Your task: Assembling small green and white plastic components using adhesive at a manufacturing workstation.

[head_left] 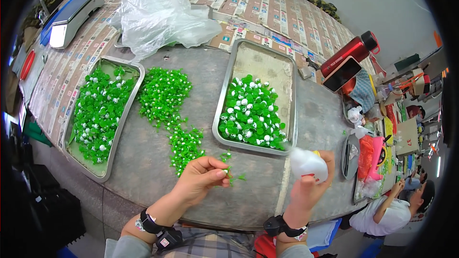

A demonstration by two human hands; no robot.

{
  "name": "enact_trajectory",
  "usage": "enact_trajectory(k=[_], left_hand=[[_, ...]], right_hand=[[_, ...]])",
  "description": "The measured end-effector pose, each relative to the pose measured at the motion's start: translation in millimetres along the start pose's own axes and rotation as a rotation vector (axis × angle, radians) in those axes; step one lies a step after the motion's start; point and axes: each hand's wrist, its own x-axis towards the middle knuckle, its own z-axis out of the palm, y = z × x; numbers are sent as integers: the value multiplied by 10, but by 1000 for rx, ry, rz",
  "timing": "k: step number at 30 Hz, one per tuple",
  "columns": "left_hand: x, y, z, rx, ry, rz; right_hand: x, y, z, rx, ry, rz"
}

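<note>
On the left, a metal tray (pixel 124 124) is full of green bits with white balls, beside a loose pile (pixel 165 91) of small green bits on the table. The left hand (pixel 203 179) pinches a tiny green piece (pixel 229 175) just past the pile's near end, and the fingertips hide part of it. Next, another metal tray (pixel 276 67) has green bits and white balls heaped near its front, and the right hand (pixel 311 193) grips a white bottle (pixel 308 165), too blurry to make out its tip.

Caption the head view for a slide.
Left hand pinches a green piece; right hand holds a white bottle over the table.
</note>
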Motion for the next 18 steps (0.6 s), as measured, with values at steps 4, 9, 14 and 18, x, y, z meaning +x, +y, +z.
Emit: enact_trajectory(k=[4, 9, 14, 18], left_hand=[[-8, 10, -2, -37, -9, 0], [4, 8, -22, -35, -10, 4], [3, 10, -19, -33, -12, 1], [-1, 9, -28, -25, -10, 6]], right_hand=[[-89, -58, 106, 11, -50, -37], [-184, 7, 167, -170, -63, -137], [-127, 22, 89, -88, -339, -240], [-138, 25, 130, -50, -315, -228]])
